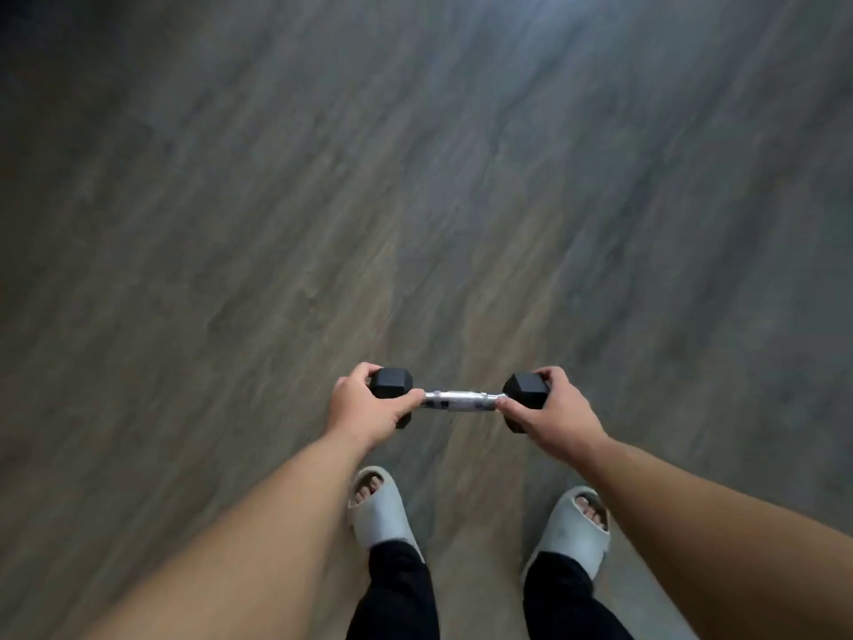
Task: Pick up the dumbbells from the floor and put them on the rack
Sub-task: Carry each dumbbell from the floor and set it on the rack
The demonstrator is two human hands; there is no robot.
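A dumbbell (454, 400) with black hexagonal heads and a shiny metal handle is held level above the floor, in front of my body. My left hand (364, 406) wraps around its left head. On the other side my right hand (551, 413) grips the right head. The handle between the two hands is bare. No rack and no other dumbbell shows in this view.
Grey-brown wood-look floor (415, 177) fills the view and looks motion-blurred. Below the dumbbell are my two feet in light grey slides, the left (376, 510) and the right (574, 528), with black trouser legs.
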